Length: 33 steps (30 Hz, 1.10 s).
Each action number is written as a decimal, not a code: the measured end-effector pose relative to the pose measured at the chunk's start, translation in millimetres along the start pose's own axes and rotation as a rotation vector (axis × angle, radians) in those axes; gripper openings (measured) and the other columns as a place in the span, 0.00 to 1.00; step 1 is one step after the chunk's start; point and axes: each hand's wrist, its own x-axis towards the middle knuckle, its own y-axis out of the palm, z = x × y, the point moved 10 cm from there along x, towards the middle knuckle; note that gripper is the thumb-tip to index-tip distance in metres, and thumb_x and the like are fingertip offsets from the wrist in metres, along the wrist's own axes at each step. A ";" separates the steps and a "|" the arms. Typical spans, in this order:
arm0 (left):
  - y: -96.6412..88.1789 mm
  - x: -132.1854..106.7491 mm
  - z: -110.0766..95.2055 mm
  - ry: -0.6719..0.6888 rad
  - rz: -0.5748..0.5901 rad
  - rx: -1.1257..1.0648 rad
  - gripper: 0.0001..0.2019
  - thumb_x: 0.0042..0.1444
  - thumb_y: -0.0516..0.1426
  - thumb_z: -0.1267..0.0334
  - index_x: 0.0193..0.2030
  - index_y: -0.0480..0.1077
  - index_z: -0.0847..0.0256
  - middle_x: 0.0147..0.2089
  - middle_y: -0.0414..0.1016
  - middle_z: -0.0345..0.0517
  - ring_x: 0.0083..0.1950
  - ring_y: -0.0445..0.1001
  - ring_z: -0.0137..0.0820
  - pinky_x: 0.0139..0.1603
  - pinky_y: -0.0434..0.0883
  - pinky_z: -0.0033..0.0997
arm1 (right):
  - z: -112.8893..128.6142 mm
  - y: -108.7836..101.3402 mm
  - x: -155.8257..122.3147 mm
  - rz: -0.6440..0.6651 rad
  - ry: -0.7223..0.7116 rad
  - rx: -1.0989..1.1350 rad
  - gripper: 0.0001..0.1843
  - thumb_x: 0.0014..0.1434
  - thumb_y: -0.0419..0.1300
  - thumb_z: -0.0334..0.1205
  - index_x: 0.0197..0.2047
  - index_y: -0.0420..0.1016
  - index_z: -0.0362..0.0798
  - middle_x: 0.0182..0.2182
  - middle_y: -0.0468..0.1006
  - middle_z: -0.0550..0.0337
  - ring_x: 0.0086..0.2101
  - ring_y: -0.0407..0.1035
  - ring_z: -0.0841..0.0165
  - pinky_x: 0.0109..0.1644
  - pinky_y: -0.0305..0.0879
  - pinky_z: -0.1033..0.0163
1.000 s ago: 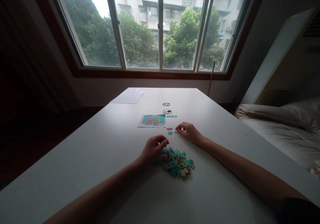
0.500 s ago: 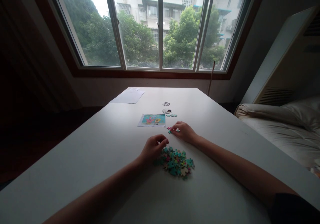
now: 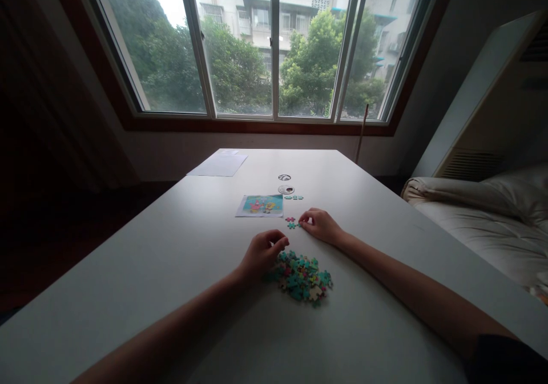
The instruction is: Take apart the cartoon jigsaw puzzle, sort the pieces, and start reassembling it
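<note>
My right hand (image 3: 321, 225) is beyond the pile, its fingertips closed on a small teal puzzle piece (image 3: 299, 225) at the tabletop. Just left of those fingers lie a pink puzzle piece (image 3: 290, 219) and another teal piece (image 3: 291, 225). My left hand (image 3: 263, 251) rests curled at the upper left edge of a heap of mixed puzzle pieces (image 3: 303, 278). Its thumb and fingers are drawn together; whether anything is between them is hidden. A picture sheet (image 3: 262, 206) with colourful cartoon figures on teal lies past both hands.
A short row of teal pieces (image 3: 294, 197) lies right of the picture sheet, with two round black-and-white items (image 3: 286, 190) behind it. White paper (image 3: 218, 165) sits at the far left of the white table (image 3: 171, 247). A cushioned seat (image 3: 471, 218) stands to the right.
My right hand has shifted slightly right, uncovering more of the pink and teal pieces beside its fingertips. My left hand has stayed in place by the heap.
</note>
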 end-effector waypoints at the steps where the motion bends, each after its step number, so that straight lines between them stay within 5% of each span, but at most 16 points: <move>1: -0.2 -0.1 -0.2 -0.001 0.000 0.003 0.12 0.51 0.52 0.58 0.26 0.69 0.66 0.23 0.69 0.42 0.25 0.65 0.27 0.26 0.63 0.23 | 1.3 -1.4 0.2 -0.006 0.000 0.002 0.07 0.52 0.56 0.36 0.32 0.75 0.47 0.28 0.71 0.60 0.26 0.62 0.74 0.32 0.59 0.68; 5: -1.8 -0.2 -2.2 0.002 -0.009 0.016 0.13 0.51 0.52 0.58 0.26 0.70 0.66 0.23 0.70 0.42 0.25 0.65 0.27 0.26 0.62 0.23 | 9.8 -13.3 -2.9 -0.012 -0.011 0.041 0.07 0.53 0.56 0.37 0.32 0.74 0.47 0.28 0.71 0.58 0.27 0.63 0.73 0.32 0.60 0.67; 10: -2.3 -0.5 -1.8 0.010 -0.015 0.013 0.13 0.51 0.52 0.57 0.26 0.70 0.66 0.23 0.69 0.42 0.25 0.65 0.27 0.26 0.63 0.24 | 37.6 -14.2 -31.0 0.258 -0.097 0.182 0.08 0.52 0.57 0.40 0.33 0.75 0.48 0.29 0.72 0.59 0.27 0.64 0.73 0.31 0.61 0.68; 15: -1.4 -1.0 -0.2 0.005 -0.022 0.021 0.13 0.51 0.52 0.58 0.26 0.70 0.66 0.23 0.69 0.41 0.24 0.64 0.26 0.24 0.61 0.23 | 52.3 -15.5 -63.8 0.368 -0.089 0.225 0.11 0.51 0.59 0.42 0.39 0.75 0.51 0.32 0.71 0.58 0.29 0.64 0.73 0.33 0.61 0.69; 25: -2.3 -3.8 -7.0 0.018 -0.002 0.056 0.13 0.52 0.52 0.58 0.26 0.69 0.66 0.23 0.69 0.41 0.24 0.64 0.26 0.26 0.61 0.23 | 43.6 -12.5 -67.4 0.359 0.013 0.321 0.08 0.48 0.60 0.42 0.32 0.73 0.46 0.28 0.70 0.61 0.26 0.62 0.74 0.28 0.59 0.70; 33: 14.4 -16.0 -41.7 0.197 0.099 0.166 0.09 0.52 0.52 0.63 0.27 0.69 0.64 0.23 0.67 0.39 0.25 0.61 0.25 0.28 0.60 0.22 | 61.6 -25.6 -68.5 0.149 0.059 0.413 0.08 0.52 0.58 0.42 0.33 0.71 0.46 0.26 0.73 0.62 0.27 0.65 0.73 0.32 0.58 0.68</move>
